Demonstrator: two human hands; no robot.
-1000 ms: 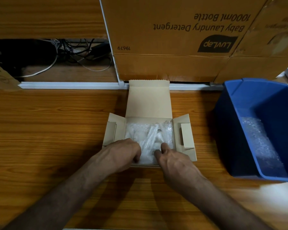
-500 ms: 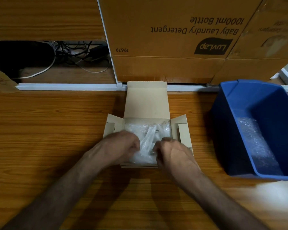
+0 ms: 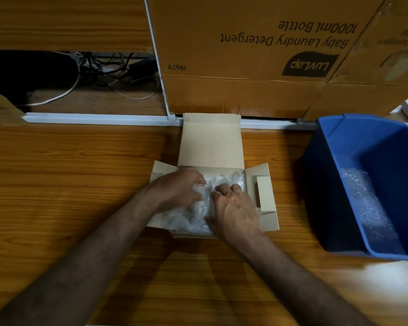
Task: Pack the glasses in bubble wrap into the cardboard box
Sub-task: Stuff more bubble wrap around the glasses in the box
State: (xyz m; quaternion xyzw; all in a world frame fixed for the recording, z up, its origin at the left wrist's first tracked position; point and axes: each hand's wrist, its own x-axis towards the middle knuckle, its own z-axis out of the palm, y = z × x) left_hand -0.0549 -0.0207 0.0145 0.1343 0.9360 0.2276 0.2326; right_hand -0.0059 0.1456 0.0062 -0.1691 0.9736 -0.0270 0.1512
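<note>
Counts: 2 hands, left hand [image 3: 178, 188] and right hand [image 3: 233, 208]. 1 small cardboard box [image 3: 211, 142], open. 1 bubble-wrap bundle [image 3: 196, 215] inside it; glasses in the wrap can't be counted. 1 blue bin [image 3: 335, 184] with 1 bubble-wrap sheet [image 3: 368, 208]. 2 large cartons at the back: LuvLap carton [image 3: 245, 55], second carton [image 3: 386, 67]. 1 cable tangle [image 3: 99, 69], strands uncountable. 1 tabletop [image 3: 68, 172].

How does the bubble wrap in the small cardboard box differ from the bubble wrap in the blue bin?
The bubble wrap in the small cardboard box is bunched and fills the small cardboard box; the bubble wrap in the blue bin lies as a loose strip along the floor of the blue bin. The first is handled by the left hand and right hand; the second lies untouched. Both are clear and bubbled.
</note>
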